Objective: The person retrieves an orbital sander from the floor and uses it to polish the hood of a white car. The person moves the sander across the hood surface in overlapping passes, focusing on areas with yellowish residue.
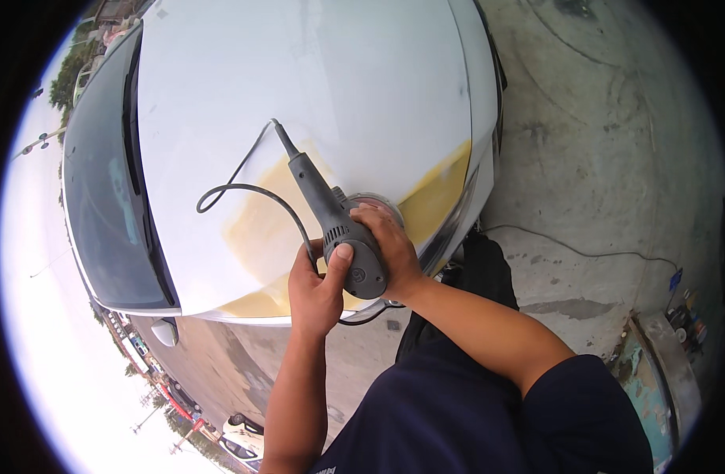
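Observation:
A dark grey corded power sander (319,186) lies over the white car hood (299,63), its handle pointing away and to the left. My left hand (313,299) is closed on the near left side of its body, thumb on top. Around the right side of the head wraps my right hand (391,246), fingers beside the reddish round pad (385,202). Whether the pad touches the hood cannot be made out. Yellowish sanded filler shows as a broad patch (256,229) left of the sander and a stronger yellow patch (440,193) by the headlight.
The sander's black cord (252,187) loops across the hood and runs under my hands. The windshield (102,182) and side mirror (166,332) are at left. Another cable (576,250) crosses the concrete floor (591,142) toward a worn bench (655,355) at right.

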`<state>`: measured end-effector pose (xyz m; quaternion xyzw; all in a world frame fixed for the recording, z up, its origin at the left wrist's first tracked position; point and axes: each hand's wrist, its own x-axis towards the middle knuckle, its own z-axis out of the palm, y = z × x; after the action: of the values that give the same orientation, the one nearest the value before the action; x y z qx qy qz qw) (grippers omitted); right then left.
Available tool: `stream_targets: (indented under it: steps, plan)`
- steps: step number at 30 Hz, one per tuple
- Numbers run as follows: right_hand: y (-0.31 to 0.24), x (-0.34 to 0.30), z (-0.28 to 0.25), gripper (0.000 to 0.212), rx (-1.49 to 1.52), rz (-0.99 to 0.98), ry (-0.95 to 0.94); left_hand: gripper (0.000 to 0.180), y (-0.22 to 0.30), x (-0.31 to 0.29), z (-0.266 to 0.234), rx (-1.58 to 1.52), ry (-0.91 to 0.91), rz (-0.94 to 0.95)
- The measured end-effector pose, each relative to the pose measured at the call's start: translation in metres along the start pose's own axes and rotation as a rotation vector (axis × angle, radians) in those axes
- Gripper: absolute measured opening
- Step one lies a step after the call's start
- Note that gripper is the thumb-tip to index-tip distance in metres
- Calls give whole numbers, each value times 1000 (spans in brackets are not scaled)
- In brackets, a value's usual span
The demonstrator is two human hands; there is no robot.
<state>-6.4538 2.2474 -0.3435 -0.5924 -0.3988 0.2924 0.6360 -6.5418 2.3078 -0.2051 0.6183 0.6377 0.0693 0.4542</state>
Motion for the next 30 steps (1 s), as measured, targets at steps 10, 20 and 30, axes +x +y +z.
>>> stream_targets:
  steps: [10, 20, 30]
  plan:
    - [4, 2, 36, 74, 32, -56, 46, 52, -22, 3, -22, -108, 57, 25]
    - [-22, -13, 109, 65, 123, -53, -113, 42, -67, -25, -88, -324, 219, -147]
    - [21, -16, 21, 70, 52, -117, 100, 58, -27, -16, -3, -34, -2, 79]
